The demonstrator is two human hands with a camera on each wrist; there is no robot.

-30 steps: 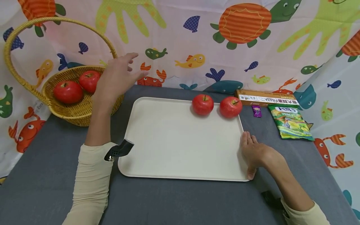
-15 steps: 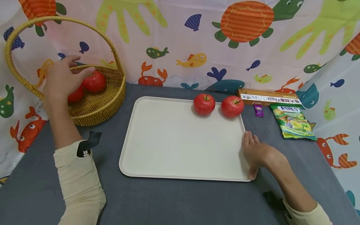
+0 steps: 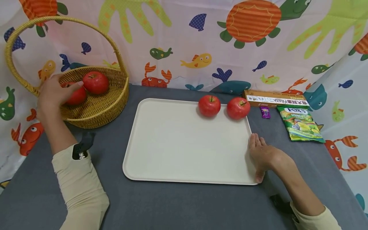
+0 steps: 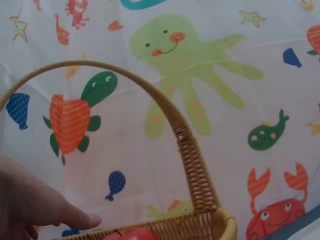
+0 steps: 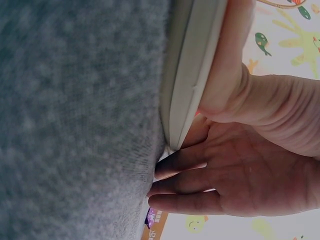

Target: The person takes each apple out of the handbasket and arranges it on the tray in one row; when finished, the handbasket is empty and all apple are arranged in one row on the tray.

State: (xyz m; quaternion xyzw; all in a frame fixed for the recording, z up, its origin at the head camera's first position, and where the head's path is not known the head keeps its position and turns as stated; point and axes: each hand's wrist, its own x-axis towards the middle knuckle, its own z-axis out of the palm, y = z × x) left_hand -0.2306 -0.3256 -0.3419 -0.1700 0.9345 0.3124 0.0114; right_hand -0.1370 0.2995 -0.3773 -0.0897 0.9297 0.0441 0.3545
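Observation:
In the head view, my left hand [image 3: 54, 97] reaches over the left rim of a yellow wicker basket [image 3: 99, 119]. Its straight thumb overlaps a red apple [image 3: 76, 95] inside, and part of the fingers is hidden. A second red apple [image 3: 95, 82] lies close beside that one. At the right, my right hand [image 3: 265, 156] rests along the short edge of a cream tray [image 3: 184, 143], thumb at the near corner; the right wrist view shows its fingers straight. Two more red apples, a left one [image 3: 209, 106] and a right one [image 3: 238, 108], sit at the tray's far right.
The basket's tall hoop handle [image 3: 72, 19] arches above the left hand's side. Beyond the tray's right end lie a long brown box [image 3: 276, 98], a small purple packet [image 3: 265, 112] and a green candy bag [image 3: 300, 124]. A printed cloth [image 3: 184, 41] hangs behind the grey table [image 3: 184, 204].
My left hand has moved left from the basket's right side across to its left rim, then down onto the left apple. The right hand has stayed at the tray edge.

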